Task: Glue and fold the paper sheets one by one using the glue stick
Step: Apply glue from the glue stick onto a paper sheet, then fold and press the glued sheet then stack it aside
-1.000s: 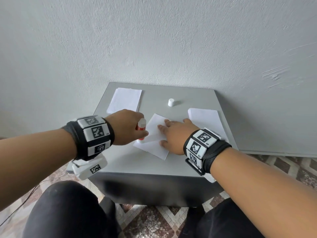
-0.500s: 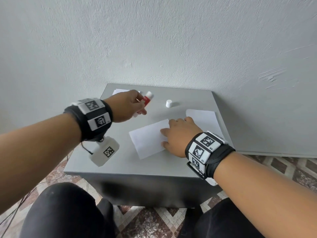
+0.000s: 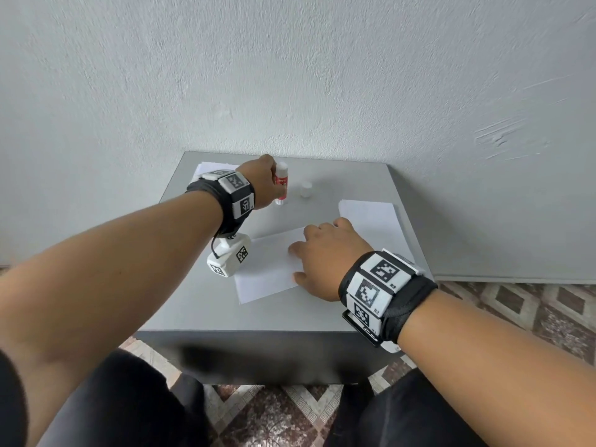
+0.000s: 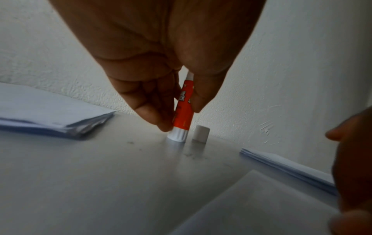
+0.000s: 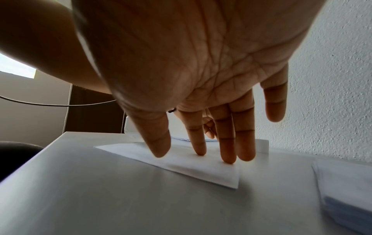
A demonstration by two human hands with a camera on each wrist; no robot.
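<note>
My left hand (image 3: 263, 185) (image 4: 177, 114) pinches the red and white glue stick (image 3: 281, 187) (image 4: 182, 112), which stands upright with its base on the grey table (image 3: 193, 304) near the back. The white cap (image 3: 305, 189) (image 4: 200, 133) stands just to its right. A single white paper sheet (image 3: 267, 272) (image 5: 181, 165) lies in the middle of the table. My right hand (image 3: 322, 256) (image 5: 201, 143) rests flat on its right part, straight fingers (image 5: 227, 143) pressing down.
One stack of white sheets (image 3: 209, 167) (image 4: 50, 114) lies at the back left, partly hidden by my left wrist. Another stack (image 3: 374, 221) (image 5: 346, 190) lies at the right. A pale wall rises right behind the table. Patterned floor tiles surround it.
My left hand lifted the glue stick off the sheet and carried it to the back, setting it upright beside the cap. The sheet turned under my right hand, which stays on it.
</note>
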